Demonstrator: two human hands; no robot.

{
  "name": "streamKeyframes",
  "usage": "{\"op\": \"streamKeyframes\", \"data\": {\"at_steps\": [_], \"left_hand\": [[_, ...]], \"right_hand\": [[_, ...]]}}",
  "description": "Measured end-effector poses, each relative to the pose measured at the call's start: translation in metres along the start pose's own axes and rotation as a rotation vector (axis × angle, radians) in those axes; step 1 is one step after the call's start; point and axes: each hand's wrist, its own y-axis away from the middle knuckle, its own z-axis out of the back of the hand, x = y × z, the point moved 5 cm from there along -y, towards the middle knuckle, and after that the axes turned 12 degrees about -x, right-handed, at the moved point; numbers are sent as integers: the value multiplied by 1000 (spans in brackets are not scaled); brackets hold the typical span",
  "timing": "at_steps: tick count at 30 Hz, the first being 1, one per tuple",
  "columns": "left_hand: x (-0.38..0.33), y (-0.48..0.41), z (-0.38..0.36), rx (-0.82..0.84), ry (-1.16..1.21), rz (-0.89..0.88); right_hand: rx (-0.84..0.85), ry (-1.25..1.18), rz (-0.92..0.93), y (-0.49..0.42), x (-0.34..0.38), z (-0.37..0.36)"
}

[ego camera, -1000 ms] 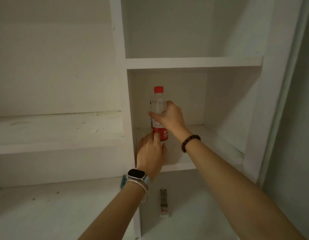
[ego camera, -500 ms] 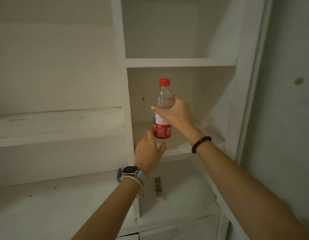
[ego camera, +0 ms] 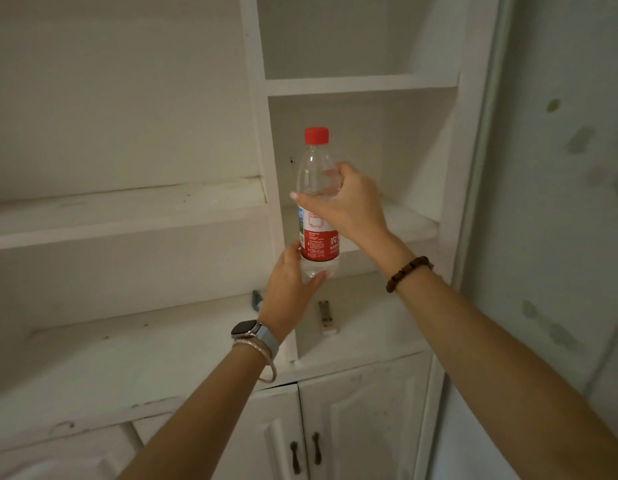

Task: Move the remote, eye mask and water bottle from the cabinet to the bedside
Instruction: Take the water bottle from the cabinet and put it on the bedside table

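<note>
Water bottle [ego camera: 317, 202]: clear plastic, red cap, red-and-white label; upright, held in the air in front of the cabinet's [ego camera: 466, 133] middle open compartment, clear of its shelf.

Right hand [ego camera: 345, 204]: clasped round the bottle's upper body just above the label, thumb across the near face, fingers round the far side. A dark beaded bracelet [ego camera: 408, 274] sits on this wrist.

Left hand [ego camera: 289, 289]: cupped under and against the bottle's base directly below the right-hand grip, thumb tip pressed to the clear bottom part. Its wrist carries a watch [ego camera: 246, 329] and a thin bangle.

Remote [ego camera: 326, 317]: pale and slim, lying flat on the lower shelf below the grip, just right of the left hand, untouched.

Teal item [ego camera: 256, 301]: a small edge shows below and left of the grip, beside the left hand; mostly hidden, so its identity cannot be told.

Cabinet doors [ego camera: 363, 420]: shut, with dark handles, well below the grip.
</note>
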Motion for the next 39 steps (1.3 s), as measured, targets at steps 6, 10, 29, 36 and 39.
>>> {"op": "streamKeyframes", "data": {"at_steps": [6,10,29,36,39], "left_hand": [[10,60,28,-5,-47,81],[8,116,50,-41,-134,174],[-1,396,235,-165,-531,686],[-9,476,339,-283,-619,827],[-14,509,387,-307,-664,858]], "right_hand": [[117,-69,-4,52,8,-11],[201,-121,-13,97,13,-17],[767,-468,27,372,121,-99],[952,-567,59,474,214,-134],[996,-609,66,517,258,-147]]}}
